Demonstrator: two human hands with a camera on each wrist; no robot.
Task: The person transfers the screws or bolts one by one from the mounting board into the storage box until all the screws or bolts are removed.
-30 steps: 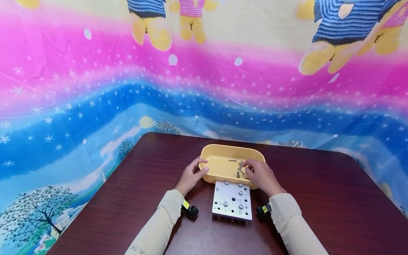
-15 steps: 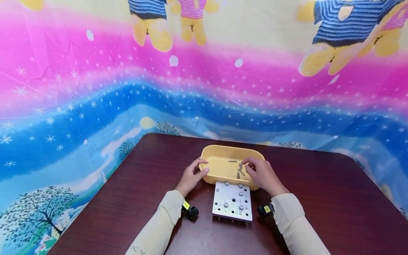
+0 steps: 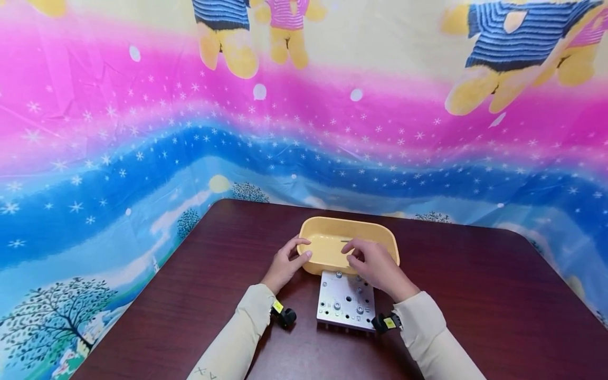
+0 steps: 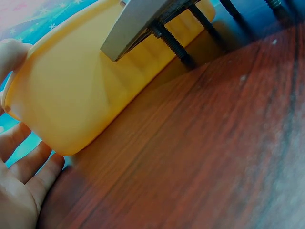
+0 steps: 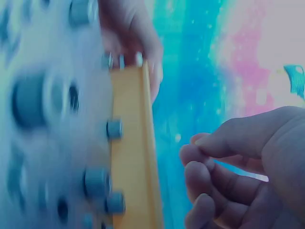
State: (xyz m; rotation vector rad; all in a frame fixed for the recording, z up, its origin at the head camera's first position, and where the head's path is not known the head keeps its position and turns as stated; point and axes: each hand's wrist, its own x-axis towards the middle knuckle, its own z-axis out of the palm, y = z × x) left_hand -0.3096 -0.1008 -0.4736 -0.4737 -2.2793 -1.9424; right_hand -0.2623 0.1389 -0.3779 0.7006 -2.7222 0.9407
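Note:
My left hand point(image 3: 283, 264) grips the left end of a yellow plastic tray point(image 3: 328, 227), thumb and fingers about its rim. Over the tray's right half hovers my right hand point(image 3: 377, 265), its fingers loosely bent; the head view shows a gap between thumb and forefinger and nothing held there. One small bolt point(image 3: 346, 241) lies in the tray near the forefinger; any others are hidden by the hand. Directly in front stands a silver metal plate point(image 3: 339, 293) with holes and several socket-head bolts. In the left wrist view, threaded bolt shanks point(image 4: 172, 42) project below the plate.
A dark reddish-brown wooden table point(image 3: 228, 253) carries everything. Behind it hangs a colourful printed cloth point(image 3: 304, 132). Small black wrist cameras point(image 3: 287, 316) sit on both wrists, the right one close to the plate's near right corner.
My right hand has moved left over the tray, covering the bolts that lay in view there. The tray's right end has shifted slightly to the right. My left hand has stayed in place.

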